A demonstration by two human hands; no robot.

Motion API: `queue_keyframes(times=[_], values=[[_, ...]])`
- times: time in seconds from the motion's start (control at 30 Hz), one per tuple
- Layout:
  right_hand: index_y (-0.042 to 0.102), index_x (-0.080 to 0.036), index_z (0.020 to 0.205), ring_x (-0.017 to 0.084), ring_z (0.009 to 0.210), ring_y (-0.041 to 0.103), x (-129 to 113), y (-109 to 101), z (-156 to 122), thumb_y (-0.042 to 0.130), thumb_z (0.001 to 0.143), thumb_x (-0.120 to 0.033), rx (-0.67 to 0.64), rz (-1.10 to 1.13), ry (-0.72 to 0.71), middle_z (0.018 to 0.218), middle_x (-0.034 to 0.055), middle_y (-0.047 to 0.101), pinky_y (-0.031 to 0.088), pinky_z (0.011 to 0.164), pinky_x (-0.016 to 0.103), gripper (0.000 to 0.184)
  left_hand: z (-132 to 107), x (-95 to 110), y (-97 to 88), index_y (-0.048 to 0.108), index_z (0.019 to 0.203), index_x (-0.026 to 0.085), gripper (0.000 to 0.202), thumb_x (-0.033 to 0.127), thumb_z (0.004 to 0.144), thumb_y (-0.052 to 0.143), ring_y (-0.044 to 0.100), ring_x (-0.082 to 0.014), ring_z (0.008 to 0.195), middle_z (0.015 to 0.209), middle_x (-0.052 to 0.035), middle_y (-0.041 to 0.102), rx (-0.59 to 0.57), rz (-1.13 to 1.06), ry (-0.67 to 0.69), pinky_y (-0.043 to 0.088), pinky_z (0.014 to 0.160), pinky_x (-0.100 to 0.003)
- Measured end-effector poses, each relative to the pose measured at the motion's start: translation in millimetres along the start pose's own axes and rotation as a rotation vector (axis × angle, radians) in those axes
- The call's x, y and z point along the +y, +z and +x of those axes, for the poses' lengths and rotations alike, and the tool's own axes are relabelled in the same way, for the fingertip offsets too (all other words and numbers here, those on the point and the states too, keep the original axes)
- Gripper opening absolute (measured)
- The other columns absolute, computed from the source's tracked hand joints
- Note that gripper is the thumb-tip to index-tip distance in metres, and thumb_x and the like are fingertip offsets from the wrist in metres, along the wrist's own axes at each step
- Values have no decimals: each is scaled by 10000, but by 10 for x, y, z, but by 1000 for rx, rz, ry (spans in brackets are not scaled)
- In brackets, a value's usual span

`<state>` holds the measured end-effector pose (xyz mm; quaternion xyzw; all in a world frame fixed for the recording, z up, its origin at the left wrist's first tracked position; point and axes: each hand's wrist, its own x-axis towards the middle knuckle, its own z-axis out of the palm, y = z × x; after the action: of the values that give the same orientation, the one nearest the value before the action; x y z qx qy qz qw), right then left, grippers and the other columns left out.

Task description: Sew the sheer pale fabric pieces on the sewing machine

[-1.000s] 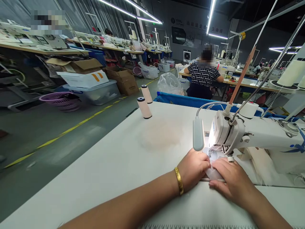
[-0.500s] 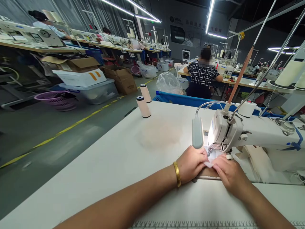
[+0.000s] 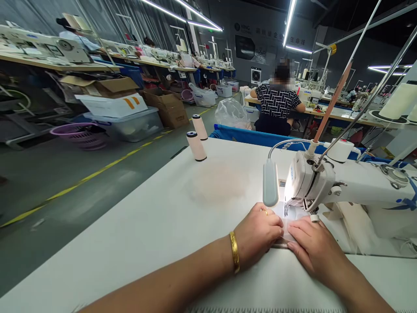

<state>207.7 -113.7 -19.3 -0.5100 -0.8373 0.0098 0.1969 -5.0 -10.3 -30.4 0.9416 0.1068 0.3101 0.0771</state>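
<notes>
My left hand [image 3: 259,234] and my right hand [image 3: 314,248] rest side by side on the white table [image 3: 156,226], fingers pressed down on a small pale piece of fabric [image 3: 288,232]. The fabric lies under the needle area of the white sewing machine [image 3: 345,187], lit by a small gooseneck lamp [image 3: 271,188]. My left wrist carries a gold bangle and a finger wears a ring. Most of the fabric is hidden under my fingers.
Two pale thread cones [image 3: 196,145] stand at the table's far edge. A blue fabric bin [image 3: 247,135] sits behind the table. Beyond it a person in a patterned top [image 3: 276,106] sits at another machine. Boxes and a purple basket [image 3: 80,134] line the aisle on the left.
Both hands slid forward toward the needle half a second ago, then drew back a little toward me. The fabric moved with them.
</notes>
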Motion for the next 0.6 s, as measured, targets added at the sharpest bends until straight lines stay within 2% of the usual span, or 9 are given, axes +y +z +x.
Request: queue_keyframes(times=[0.13,0.27,0.4,0.6], values=[[627,-221,1054,262,895,623,26,26,21,472,1059,-213,20,-51,7,991,76,691,439,703,360,156,31,-53,21,676,879,194,139,91,910,588,670,-193,837,962,-14,773,14,2,22,376,808,-395],[642,-231,1095,260,890,634,22,23,13,484,1052,-200,49,-94,-12,987,78,699,446,699,357,167,46,-50,-15,651,878,187,120,87,896,587,685,-216,942,968,-33,774,-29,-14,49,393,845,-401],[647,-213,1107,276,948,644,16,36,-6,501,1044,-192,92,-113,-37,1030,95,712,455,729,367,160,31,-50,-28,631,823,185,138,70,876,575,677,-195,851,963,-35,776,-80,11,80,414,829,-392],[641,-219,1037,278,949,636,34,74,5,494,1044,-192,93,-115,-7,1025,94,707,469,766,381,150,20,-71,-7,654,818,186,137,114,923,603,677,-189,833,969,-32,781,-61,41,66,435,844,-393]])
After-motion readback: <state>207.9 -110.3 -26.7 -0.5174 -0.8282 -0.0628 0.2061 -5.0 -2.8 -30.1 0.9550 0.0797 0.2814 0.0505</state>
